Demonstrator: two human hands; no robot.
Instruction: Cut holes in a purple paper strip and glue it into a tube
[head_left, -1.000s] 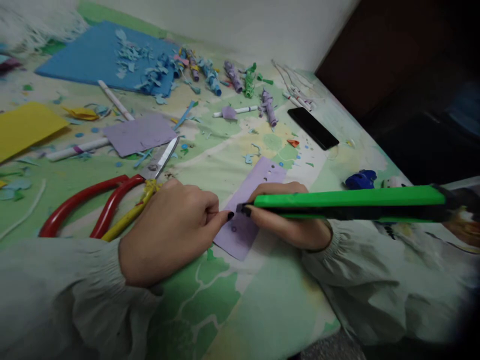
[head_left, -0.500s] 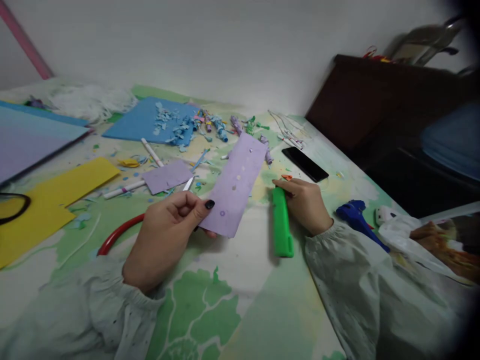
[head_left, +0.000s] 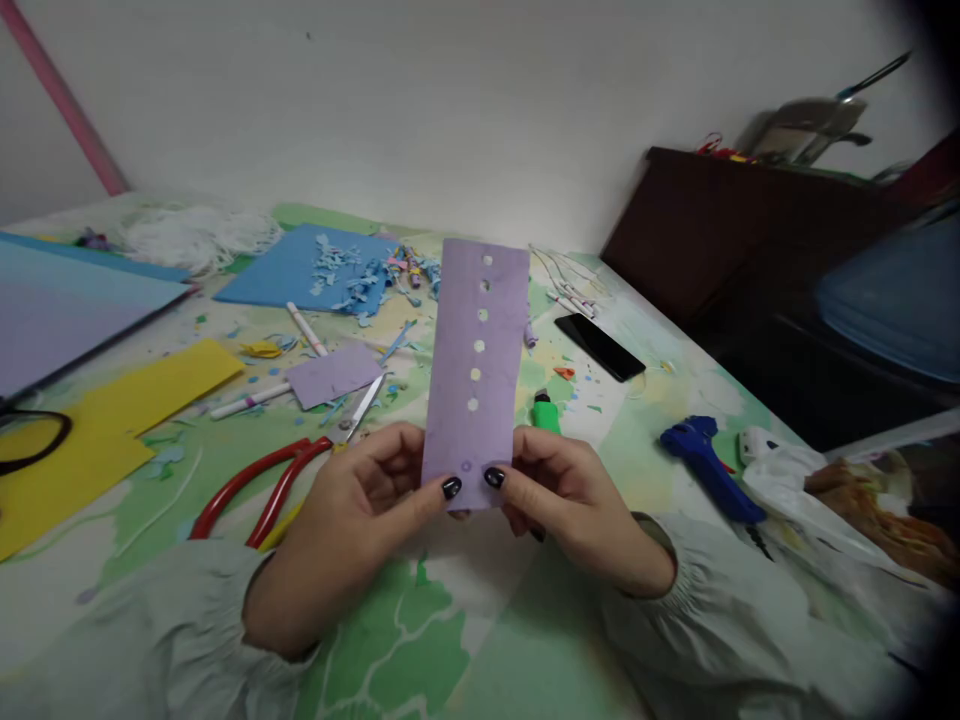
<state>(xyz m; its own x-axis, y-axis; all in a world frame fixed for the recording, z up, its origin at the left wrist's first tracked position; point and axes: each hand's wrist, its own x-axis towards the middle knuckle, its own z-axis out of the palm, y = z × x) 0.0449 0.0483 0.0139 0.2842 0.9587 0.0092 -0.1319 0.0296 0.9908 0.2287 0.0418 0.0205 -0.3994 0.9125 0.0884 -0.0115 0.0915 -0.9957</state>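
Observation:
Both hands hold a purple paper strip [head_left: 472,350] upright in front of me; a row of several small punched holes runs down it. My left hand [head_left: 360,510] pinches the strip's lower left corner with thumb and fingers. My right hand [head_left: 566,495] pinches the lower right corner. Behind my right hand, a green tool [head_left: 545,412] lies on the table, mostly hidden. Red-handled scissors [head_left: 277,480] lie just left of my left hand.
The table carries a yellow sheet [head_left: 97,420], a blue sheet [head_left: 300,265] with paper scraps, a small purple piece [head_left: 330,375], white paper sticks, rolled paper bits, a black phone [head_left: 598,345], a blue glue gun [head_left: 705,465] and a plastic bag [head_left: 825,500]. A dark cabinet [head_left: 712,240] stands right.
My right hand put the green tool down on the table and came over to the strip. The strip rose from lying flat to upright, held by both hands.

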